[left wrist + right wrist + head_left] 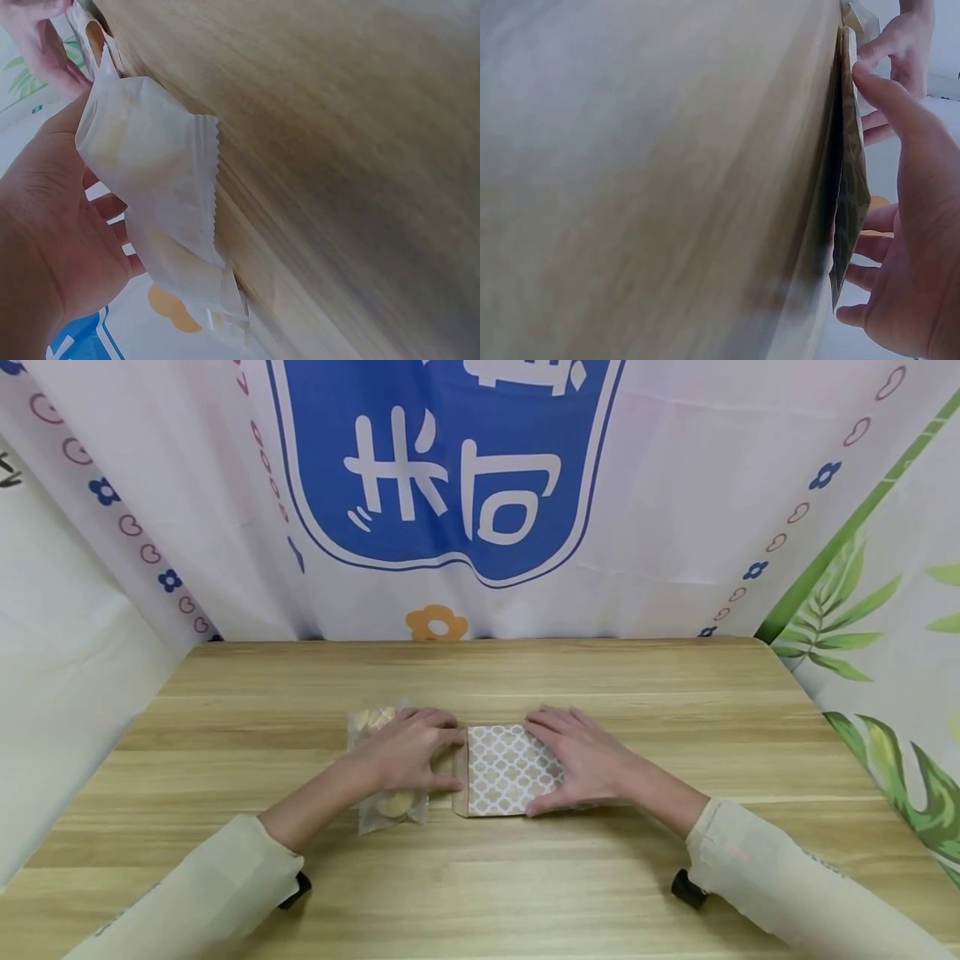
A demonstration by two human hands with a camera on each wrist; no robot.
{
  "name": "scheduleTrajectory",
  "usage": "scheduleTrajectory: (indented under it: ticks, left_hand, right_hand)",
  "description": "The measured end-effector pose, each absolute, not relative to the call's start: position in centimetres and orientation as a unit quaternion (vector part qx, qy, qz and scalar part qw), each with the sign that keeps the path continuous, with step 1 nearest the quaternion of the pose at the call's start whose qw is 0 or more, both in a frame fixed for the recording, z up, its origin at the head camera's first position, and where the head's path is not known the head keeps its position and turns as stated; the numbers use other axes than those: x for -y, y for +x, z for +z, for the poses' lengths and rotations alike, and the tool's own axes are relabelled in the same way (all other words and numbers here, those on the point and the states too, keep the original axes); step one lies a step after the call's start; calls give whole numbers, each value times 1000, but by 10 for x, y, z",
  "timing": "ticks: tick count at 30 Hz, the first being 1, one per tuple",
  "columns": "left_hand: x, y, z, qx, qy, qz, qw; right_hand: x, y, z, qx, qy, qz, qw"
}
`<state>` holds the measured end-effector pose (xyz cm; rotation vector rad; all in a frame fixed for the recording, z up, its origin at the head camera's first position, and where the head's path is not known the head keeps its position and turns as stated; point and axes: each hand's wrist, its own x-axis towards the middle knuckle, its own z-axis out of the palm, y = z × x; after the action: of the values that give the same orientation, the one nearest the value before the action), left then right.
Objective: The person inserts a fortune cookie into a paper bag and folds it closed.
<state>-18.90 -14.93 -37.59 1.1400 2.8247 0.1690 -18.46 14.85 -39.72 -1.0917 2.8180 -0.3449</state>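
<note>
A flat, thin packet [504,770] with a white lattice pattern on tan lies on the table, a plain tan strip along its left edge. My right hand [588,762] rests over its right part, thumb near the front edge and fingers spread toward the back edge. At the packet's left edge are the thumb and fingertips of my left hand [414,750]. Under that hand lies a translucent bag [393,810] with pale yellow, round-looking pieces inside. Its crimped edge shows in the left wrist view, where the bag [154,150] hides part of the fingers.
The wooden table [480,893] reaches back to a white cloth [660,560] with a blue sign and flowers. Printed leaves [832,618] show on the cloth at right. Both forearms wear pale sleeves [202,881], with a dark band at each wrist.
</note>
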Motion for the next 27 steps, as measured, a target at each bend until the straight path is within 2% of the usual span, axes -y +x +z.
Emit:
scheduleTrajectory:
  ticks: [27]
  left_hand:
    - [147, -190, -378, -924, 367, 94, 44]
  right_hand:
    - [-149, -186, -400, -916, -370, -149, 49]
